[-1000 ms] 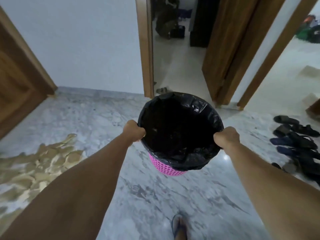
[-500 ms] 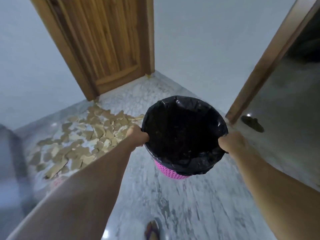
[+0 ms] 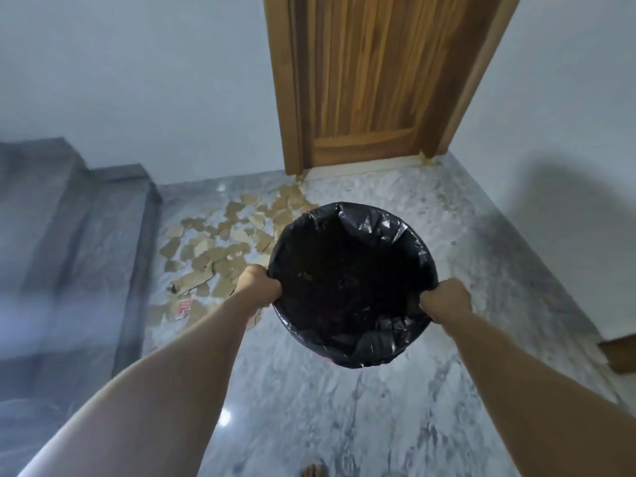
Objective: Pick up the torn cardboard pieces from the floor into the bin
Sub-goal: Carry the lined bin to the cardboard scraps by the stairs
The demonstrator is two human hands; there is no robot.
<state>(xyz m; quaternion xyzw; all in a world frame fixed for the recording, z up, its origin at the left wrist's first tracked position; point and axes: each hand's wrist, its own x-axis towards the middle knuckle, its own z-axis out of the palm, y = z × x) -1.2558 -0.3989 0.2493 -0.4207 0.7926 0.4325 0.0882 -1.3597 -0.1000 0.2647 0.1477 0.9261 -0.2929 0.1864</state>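
Note:
I hold a round bin lined with a black plastic bag out in front of me, above the floor. My left hand grips its left rim and my right hand grips its right rim. The inside looks dark, with only small bits visible. Several torn brown cardboard pieces lie scattered on the marble floor to the left of the bin and beyond it, some hidden behind the bin and my left arm. One piece with red print lies near my left forearm.
A closed wooden door stands straight ahead behind the cardboard. Dark stone steps rise on the left. A white wall runs along the right, with a wooden frame corner at its base. My toes show at the bottom edge.
My view has swung left: the doorways and sandals are gone, the wooden door and the cardboard pile are ahead. Both hands keep their hold on the bin, now closer to the pieces.

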